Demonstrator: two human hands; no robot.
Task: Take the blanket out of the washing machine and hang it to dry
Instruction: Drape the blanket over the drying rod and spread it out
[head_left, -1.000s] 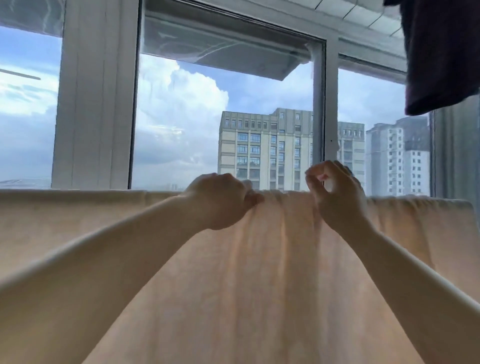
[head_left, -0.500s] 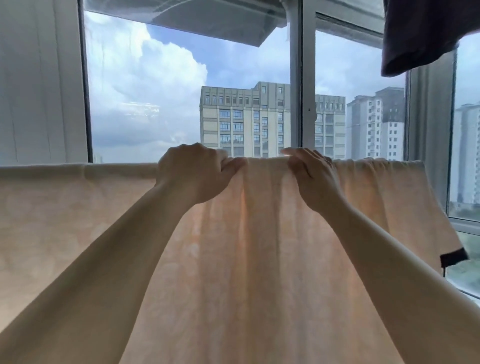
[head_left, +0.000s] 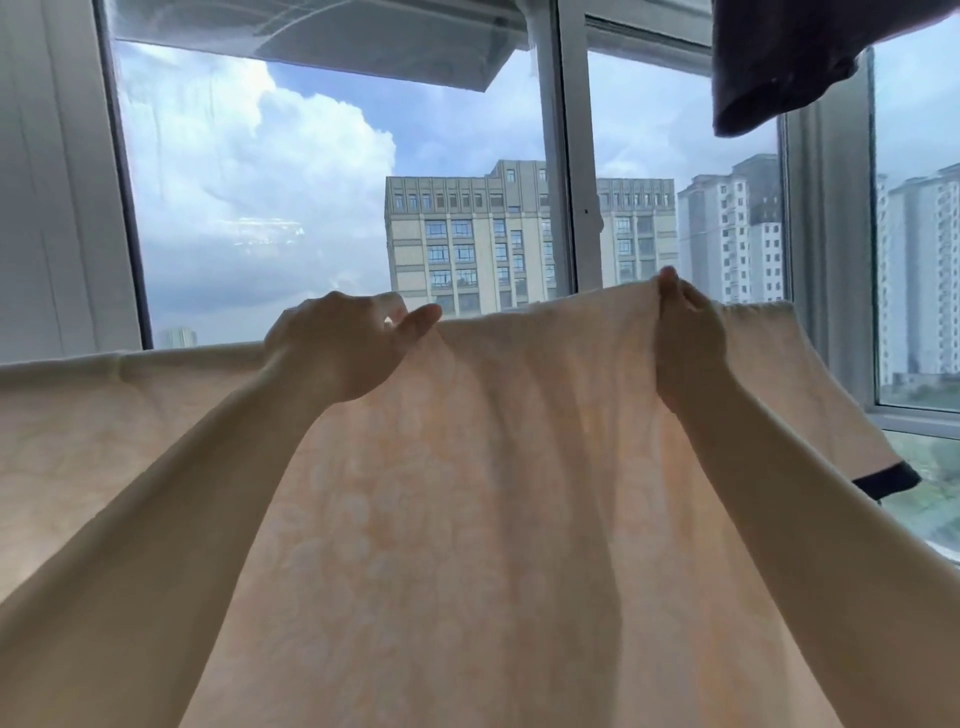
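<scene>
Blanket (head_left: 467, 519) draped at window, top edge pinched by left hand (head_left: 337, 348) and right hand (head_left: 685, 338); uneven pull judged liable to drag it off its hidden support.

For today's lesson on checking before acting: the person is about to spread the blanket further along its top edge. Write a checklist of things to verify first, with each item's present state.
1. Left hand grips the top edge of the blanket: ok.
2. Right hand pinches the top edge: ok.
3. Cloth between the hands lies flat: not ok, it hangs in folds.
4. Rail or line under the edge seated and level: cannot tell, the blanket hides it.
5. Dark garment above hangs apart from the blanket: ok.
6. Dark-trimmed corner on the right hangs free: ok.
</scene>
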